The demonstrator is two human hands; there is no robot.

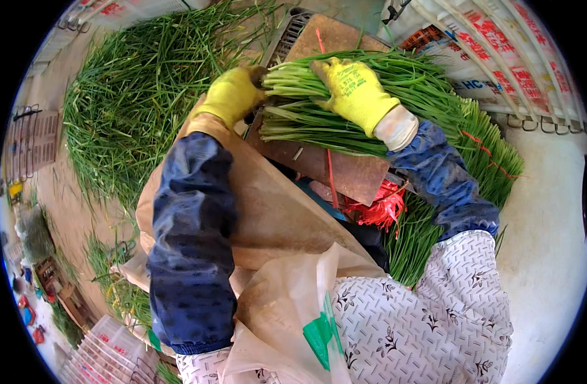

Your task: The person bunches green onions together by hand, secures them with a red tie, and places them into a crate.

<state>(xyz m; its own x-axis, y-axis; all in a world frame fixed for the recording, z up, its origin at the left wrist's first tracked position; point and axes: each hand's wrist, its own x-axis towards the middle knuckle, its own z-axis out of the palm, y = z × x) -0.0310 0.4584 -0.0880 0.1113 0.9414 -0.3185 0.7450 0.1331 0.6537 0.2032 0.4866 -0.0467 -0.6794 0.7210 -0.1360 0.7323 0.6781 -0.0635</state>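
While its pale cut ends point left, toward the yellow-gloved left hand (233, 96), the bundle of long, slender green stalks (288, 80) lies crosswise under the right fingers on a flat brown surface (354, 176), leaves trailing rightward past the wrist. Palm down, the yellow-gloved right hand (357, 91) grasps the stalks between fingers and thumb. The left fingers sit at the ends — whether gripping, I cannot tell. The stalks look smooth — whitish-green, deepening rightward.

green print (356, 78) on glove (364, 97), red on crate (498, 50)
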